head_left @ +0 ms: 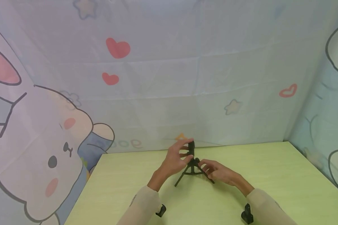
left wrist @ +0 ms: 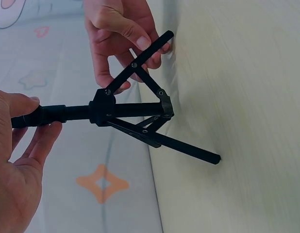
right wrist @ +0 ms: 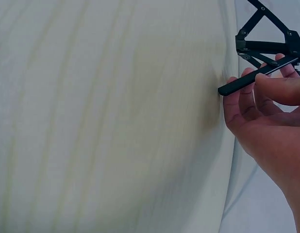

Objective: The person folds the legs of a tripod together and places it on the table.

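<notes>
A small black tripod (head_left: 192,168) stands with its legs spread near the back of the table. My left hand (head_left: 174,159) grips its upper column, thumb on one side and fingers on the other; the left wrist view shows the column (left wrist: 77,113) between them. On the other side, my right hand (head_left: 218,172) pinches one tripod leg (right wrist: 247,81) between thumb and fingers. Hinged braces (left wrist: 150,80) join the legs to the central shaft. Whether the leg tips touch the table cannot be told.
The pale yellow-green table (head_left: 124,181) ends against a printed cloth backdrop (head_left: 163,115) close behind the tripod. Small black pieces appear beside the left sleeve (head_left: 143,203) and the right sleeve (head_left: 266,204).
</notes>
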Motion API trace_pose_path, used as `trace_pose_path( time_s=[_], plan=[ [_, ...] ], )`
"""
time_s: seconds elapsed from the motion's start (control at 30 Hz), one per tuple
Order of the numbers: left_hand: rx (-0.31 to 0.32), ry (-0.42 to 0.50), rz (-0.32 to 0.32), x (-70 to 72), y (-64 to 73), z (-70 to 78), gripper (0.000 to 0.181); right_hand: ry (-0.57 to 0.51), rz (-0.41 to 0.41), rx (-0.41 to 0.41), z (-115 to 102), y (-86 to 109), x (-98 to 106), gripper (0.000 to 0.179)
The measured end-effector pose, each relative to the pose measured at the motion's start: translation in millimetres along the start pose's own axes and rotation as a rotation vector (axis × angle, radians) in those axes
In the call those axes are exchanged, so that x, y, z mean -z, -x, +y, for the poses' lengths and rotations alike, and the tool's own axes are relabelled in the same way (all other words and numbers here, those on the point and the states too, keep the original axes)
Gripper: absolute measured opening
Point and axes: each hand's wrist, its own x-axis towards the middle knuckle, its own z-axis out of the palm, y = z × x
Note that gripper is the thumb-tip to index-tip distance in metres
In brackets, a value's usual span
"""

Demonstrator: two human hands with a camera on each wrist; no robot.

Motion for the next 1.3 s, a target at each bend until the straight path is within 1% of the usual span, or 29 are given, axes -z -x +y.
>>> trace_pose_path(
  time_s=[0.1,0.4,0.63,1.03,1.3],
  plan=[
    [0.0,0.004,0.003,0.3,-0.2,0.1,0.062,-0.015,0.008,0.017,1,-0.8,-1,0.063],
    [0.001,0.012,0.002,0.7,-1.7,0.1,0.063,-0.03,0.07,0.078,7,-5.9,-6,0.056],
    [0.005,0.01,0.001,0.4,-2.2,0.7,0.064,-0.036,0.124,0.077,8,-6.9,-10,0.052],
    [0.009,0.015,0.005,-0.2,-3.8,0.9,0.065,-0.071,0.187,0.111,11,-10.5,-14,0.051],
    [-0.002,0.023,0.011,-0.1,-3.0,2.7,0.066,-0.131,0.222,0.11,13,-13.1,-19,0.052]
  ],
)
